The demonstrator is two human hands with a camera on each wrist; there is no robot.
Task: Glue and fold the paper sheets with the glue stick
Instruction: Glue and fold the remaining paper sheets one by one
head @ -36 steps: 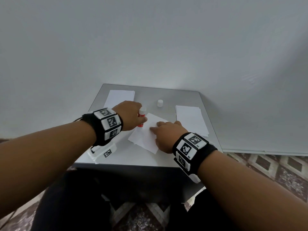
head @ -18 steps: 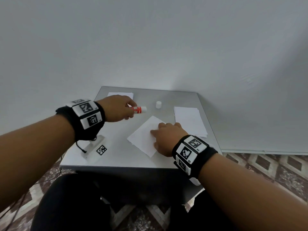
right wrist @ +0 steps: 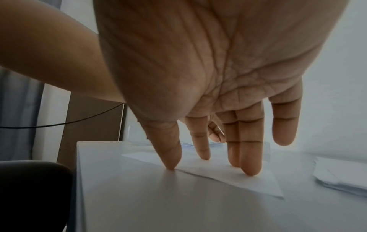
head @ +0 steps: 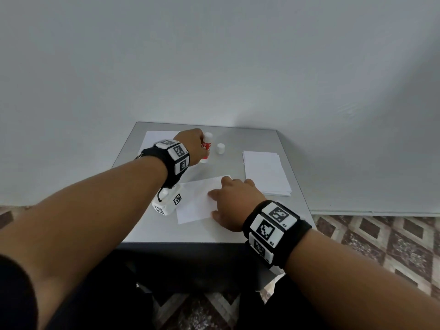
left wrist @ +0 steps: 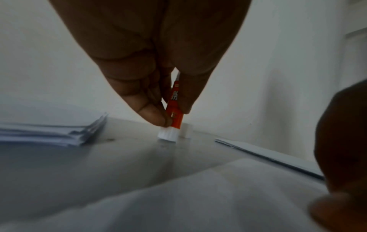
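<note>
The grey surface (head: 240, 141) carries everything, with a stack of sheets (head: 266, 172) along its right edge and another stack (head: 157, 136) at the far left corner. A single paper sheet (head: 197, 201) lies near the front edge, towards the middle. The right hand (head: 234, 203) rests on this sheet, its fingers (right wrist: 249, 157) straight and spread, the tips pressing the paper flat. The left hand (head: 192, 146) reaches to the far part of the surface, where its thumb and fingers (left wrist: 151, 113) pinch the red glue stick (head: 206, 147). The stick stands upright with its white base on the surface. Its white cap (head: 220, 148) stands just beside it to the right, apart from the stick.
</note>
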